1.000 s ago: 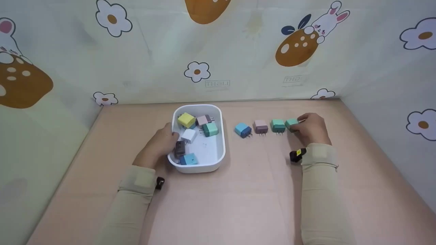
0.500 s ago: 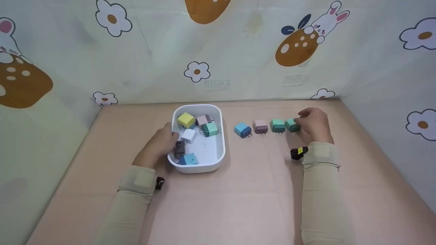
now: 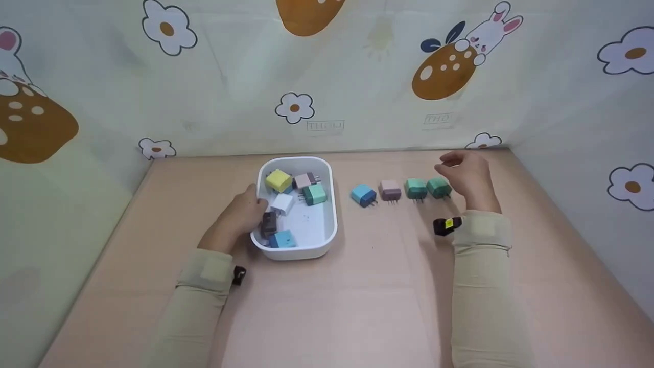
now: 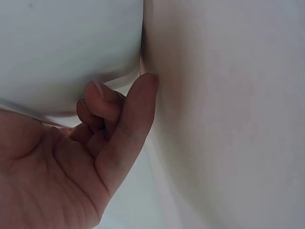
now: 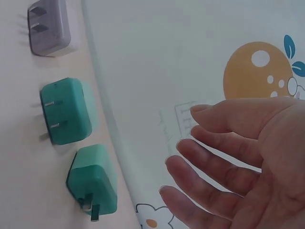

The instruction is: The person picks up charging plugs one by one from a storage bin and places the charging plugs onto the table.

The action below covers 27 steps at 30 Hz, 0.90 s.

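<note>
With its thumb over the rim, my left hand [image 3: 236, 219] grips the left wall of a white plastic bin [image 3: 333, 214]; the left wrist view shows its fingers [image 4: 136, 112] curled at the bin's underside. My right hand [image 3: 471, 178] is raised just behind and right of the charger row, fingers loosely bent and holding nothing. Nearest to it stands a green plug charger [image 3: 438, 188], prongs toward me. Left of that, in a row, are another green charger [image 3: 416, 188], a mauve charger [image 3: 390, 190] and a blue charger [image 3: 364, 195], which sits slightly turned.
Several chargers lie in the bin: a yellow one [image 3: 279, 180], a mauve one [image 3: 305, 180], a green one [image 3: 314, 194], a white one [image 3: 282, 203], a dark one [image 3: 269, 224] and a blue one [image 3: 283, 238]. A patterned cloth wall [image 3: 357, 92] closes off the table's back and sides.
My right hand has let go of the rightmost green charger and moved up and back from it. That charger now stands alone at the row's end. The left hand stays on the bin.
</note>
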{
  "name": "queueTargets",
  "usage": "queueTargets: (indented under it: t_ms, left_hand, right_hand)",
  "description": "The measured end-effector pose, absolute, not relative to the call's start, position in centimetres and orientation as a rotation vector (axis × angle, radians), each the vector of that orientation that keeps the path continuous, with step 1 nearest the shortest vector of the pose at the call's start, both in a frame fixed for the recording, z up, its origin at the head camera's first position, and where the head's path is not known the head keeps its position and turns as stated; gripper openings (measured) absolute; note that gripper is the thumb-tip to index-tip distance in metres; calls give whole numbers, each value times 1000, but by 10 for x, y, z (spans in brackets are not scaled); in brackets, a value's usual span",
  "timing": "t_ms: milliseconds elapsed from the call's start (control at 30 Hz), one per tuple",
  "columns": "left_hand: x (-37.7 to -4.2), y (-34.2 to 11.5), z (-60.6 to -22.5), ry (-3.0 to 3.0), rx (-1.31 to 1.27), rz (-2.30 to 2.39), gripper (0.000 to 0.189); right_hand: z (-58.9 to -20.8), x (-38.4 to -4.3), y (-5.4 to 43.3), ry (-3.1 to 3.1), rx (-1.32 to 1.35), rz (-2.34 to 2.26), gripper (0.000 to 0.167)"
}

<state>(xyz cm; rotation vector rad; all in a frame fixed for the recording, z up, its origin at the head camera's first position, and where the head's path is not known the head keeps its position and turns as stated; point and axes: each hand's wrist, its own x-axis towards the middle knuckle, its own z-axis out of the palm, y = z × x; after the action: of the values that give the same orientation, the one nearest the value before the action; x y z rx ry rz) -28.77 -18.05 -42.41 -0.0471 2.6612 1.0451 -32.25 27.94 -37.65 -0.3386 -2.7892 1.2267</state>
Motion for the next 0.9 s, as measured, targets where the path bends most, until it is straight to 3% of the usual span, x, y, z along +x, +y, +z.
queueTargets:
  t_ms: [900]
  left_hand:
    - [-289, -182, -425, 2674, -17, 1023, 59]
  right_hand:
    - [-339, -305, 234, -2777, -10, 1101, 34]
